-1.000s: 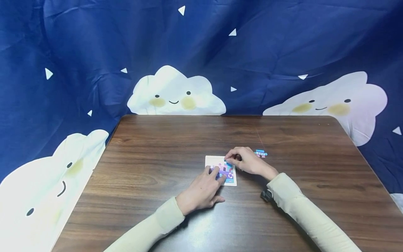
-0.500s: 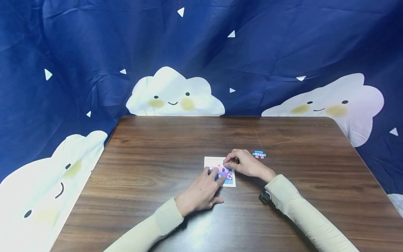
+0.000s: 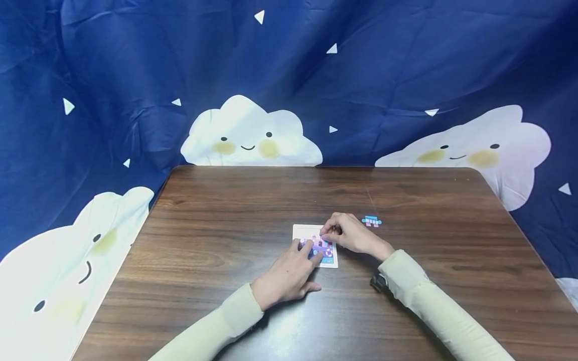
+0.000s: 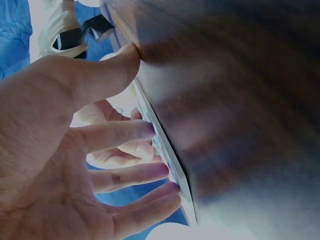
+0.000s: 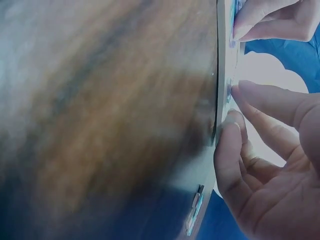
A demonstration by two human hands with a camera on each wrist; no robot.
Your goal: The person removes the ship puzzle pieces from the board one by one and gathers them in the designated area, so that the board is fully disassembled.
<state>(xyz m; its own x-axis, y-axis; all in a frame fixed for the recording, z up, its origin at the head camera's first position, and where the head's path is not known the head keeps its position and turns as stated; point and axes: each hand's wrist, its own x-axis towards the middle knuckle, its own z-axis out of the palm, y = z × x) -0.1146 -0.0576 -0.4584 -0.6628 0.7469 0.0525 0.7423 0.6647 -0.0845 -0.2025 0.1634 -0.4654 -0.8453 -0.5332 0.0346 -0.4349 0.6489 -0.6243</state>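
A small white-framed puzzle board (image 3: 301,231), with pink, purple and blue printed pieces in it, lies flat on the table. My left hand (image 3: 286,275) rests straight, spread fingertips on its left and lower part; the thumb lies on the table in front. In the left wrist view those fingers (image 4: 122,178) touch the board's face. At the board's right side my right hand (image 3: 354,234) pinches a small puzzle piece between thumb and index finger, down against the board. The fingers mostly hide this piece. In the right wrist view the thumb (image 5: 270,100) and index tip meet at the board's surface.
A loose blue and pink puzzle piece (image 3: 372,221) lies on the brown wooden table (image 3: 217,215), just beyond the right hand. A dark blue curtain (image 3: 289,60) with white clouds hangs behind the table. A black wrist camera (image 3: 378,283) sits under the right sleeve.
My right hand has lowered slightly with the small piece, nearer the board; its blue edge showed more a second ago. The left hand stays on the board.
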